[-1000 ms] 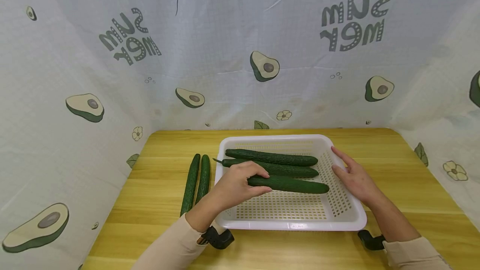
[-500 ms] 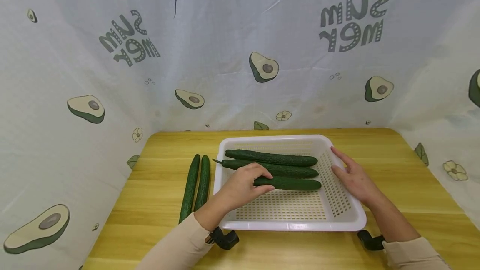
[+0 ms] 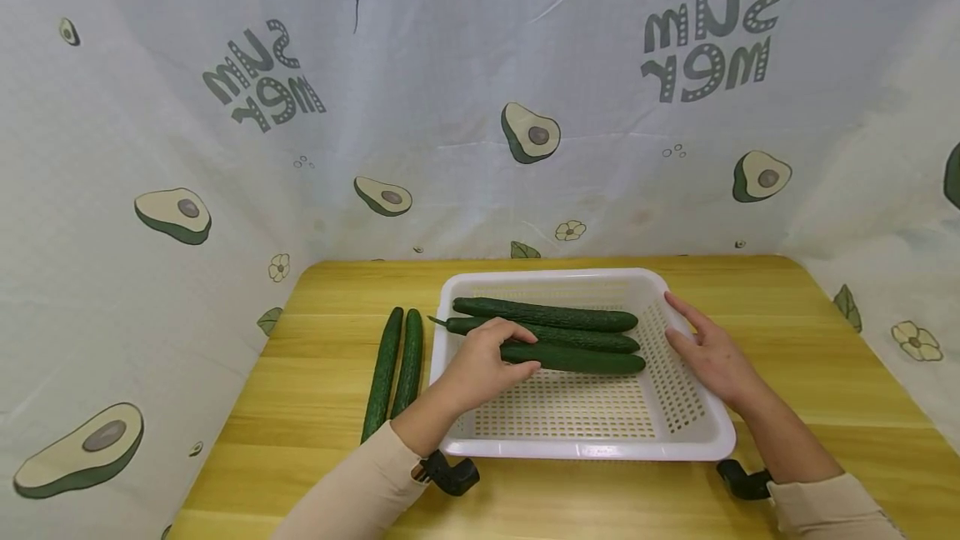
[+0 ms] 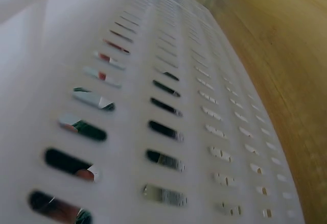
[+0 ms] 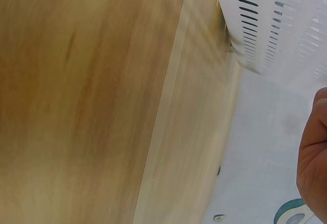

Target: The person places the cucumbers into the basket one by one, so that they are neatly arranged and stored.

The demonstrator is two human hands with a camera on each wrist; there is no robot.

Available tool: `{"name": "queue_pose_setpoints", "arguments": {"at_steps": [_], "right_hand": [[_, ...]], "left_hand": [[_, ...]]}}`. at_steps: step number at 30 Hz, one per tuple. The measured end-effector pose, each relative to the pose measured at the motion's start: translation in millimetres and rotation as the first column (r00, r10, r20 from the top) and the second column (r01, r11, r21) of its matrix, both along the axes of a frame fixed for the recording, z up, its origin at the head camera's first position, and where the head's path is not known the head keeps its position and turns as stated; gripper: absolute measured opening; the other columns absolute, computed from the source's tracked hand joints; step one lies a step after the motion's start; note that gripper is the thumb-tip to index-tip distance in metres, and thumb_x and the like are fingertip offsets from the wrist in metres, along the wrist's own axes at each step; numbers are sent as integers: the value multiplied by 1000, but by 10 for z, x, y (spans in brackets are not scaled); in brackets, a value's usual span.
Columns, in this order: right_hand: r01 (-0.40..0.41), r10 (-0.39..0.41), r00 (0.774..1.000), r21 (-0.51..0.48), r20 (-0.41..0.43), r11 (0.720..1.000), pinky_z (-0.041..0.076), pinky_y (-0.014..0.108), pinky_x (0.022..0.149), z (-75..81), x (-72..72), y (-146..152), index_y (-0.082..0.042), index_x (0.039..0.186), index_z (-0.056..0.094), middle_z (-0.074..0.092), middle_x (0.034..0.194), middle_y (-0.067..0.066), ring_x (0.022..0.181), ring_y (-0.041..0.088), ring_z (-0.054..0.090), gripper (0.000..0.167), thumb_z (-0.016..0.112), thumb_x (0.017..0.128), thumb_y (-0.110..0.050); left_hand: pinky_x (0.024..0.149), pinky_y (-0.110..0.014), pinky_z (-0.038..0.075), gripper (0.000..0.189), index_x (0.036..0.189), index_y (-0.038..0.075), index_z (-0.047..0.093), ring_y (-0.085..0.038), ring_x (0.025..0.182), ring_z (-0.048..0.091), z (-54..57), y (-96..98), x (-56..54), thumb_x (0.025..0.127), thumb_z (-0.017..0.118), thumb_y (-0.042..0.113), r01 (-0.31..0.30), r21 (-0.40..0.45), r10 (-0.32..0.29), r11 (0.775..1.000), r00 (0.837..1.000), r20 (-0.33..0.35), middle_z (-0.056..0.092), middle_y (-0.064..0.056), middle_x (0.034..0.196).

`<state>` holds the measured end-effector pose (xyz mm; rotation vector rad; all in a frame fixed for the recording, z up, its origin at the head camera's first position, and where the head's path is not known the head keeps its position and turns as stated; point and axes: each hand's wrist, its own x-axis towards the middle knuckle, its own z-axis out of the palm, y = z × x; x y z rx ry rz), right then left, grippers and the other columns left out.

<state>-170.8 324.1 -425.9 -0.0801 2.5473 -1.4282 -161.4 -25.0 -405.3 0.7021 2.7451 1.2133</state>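
Note:
A white slotted plastic basket (image 3: 585,450) stands on the wooden table with three long cucumbers lying crosswise inside, side by side. My left hand (image 3: 480,365) reaches over the basket's left side and holds the front cucumber (image 3: 588,360) near its left end, thumb in front and fingers behind. Close behind it lie the middle cucumber (image 3: 592,342), whose thin stem pokes past the left rim, and the back cucumber (image 3: 547,313). My right hand (image 3: 716,357) grips the basket's right rim. Through the slots of the basket wall (image 4: 127,132) in the left wrist view, bits of green show.
Left of the basket, two more cucumbers lie lengthwise on the table, the outer cucumber (image 3: 384,369) and the inner cucumber (image 3: 408,361). A pale curtain (image 3: 450,107) printed with avocados hangs behind the table (image 3: 300,407) and along both sides.
The front cucumber has moved left and back, closer against the middle one, with my left hand on it. My right hand has stayed at the basket's right rim.

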Motion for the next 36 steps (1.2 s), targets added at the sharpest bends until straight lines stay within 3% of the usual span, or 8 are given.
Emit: {"name": "queue_pose_setpoints", "arguments": {"at_steps": [5,15,25,36], "right_hand": [[0,0,1000,0,-3,1000,62,43,56,-2,13,2,-19,167,6,63,117,43,73,33,77,66,42,111,-27],[-3,3,1000,-9,-7,1000,62,44,56,-40,18,13,-19,167,5,61,120,44,74,34,77,66,41,111,-25],[-10,9,1000,-38,-19,999,62,44,57,-35,18,8,-20,167,5,60,122,45,75,34,77,66,41,111,-25],[5,-5,1000,-31,-9,1000,62,44,57,-20,48,-13,-20,167,5,61,123,44,75,35,77,67,42,111,-26]], "left_hand": [[98,-42,56,30,120,15,71,-23,118,64,4,-3,11,92,78,22,-31,-5,31,1000,999,17,68,-2,123],[93,-36,57,32,123,14,70,-21,114,67,-15,17,20,93,78,23,-91,-117,86,989,995,-48,72,-1,120],[89,-37,57,29,121,13,70,-22,108,67,-26,27,20,94,76,23,-102,-116,87,988,988,-128,75,0,110],[87,-36,58,28,121,13,72,-19,107,67,30,-62,87,95,75,25,-110,-78,99,991,986,-131,74,0,113]]}}
